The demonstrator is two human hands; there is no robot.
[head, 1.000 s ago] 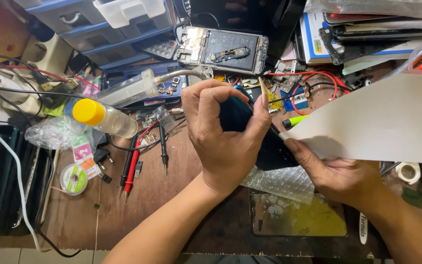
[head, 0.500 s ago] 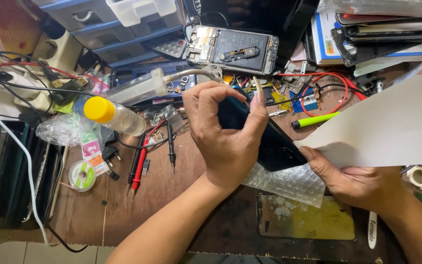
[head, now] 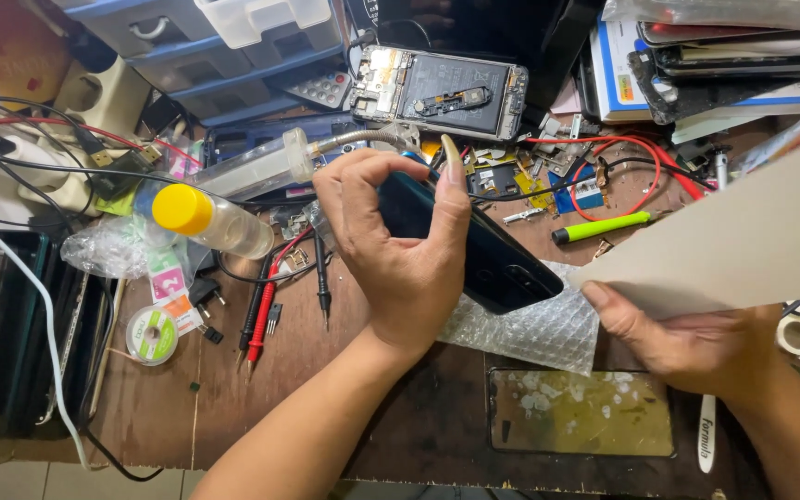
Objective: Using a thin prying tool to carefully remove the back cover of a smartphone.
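Dark phone (head: 483, 255) pinched at its far end by left hand (head: 400, 259), fingers curled.
Right hand (head: 687, 343) fingers are pressed on a card (head: 743, 241); the phone could be dropped onto bubble wrap (head: 530, 329) near the bench's front edge.

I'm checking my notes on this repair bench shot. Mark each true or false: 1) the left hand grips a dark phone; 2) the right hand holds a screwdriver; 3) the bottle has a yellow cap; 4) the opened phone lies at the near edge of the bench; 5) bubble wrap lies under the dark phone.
1) True: the left hand grips the dark phone.
2) False: the right hand holds a pale sheet of card.
3) True: the bottle has a yellow cap.
4) False: the opened phone lies at the far side, near the drawers.
5) True: the bubble wrap lies beneath it.
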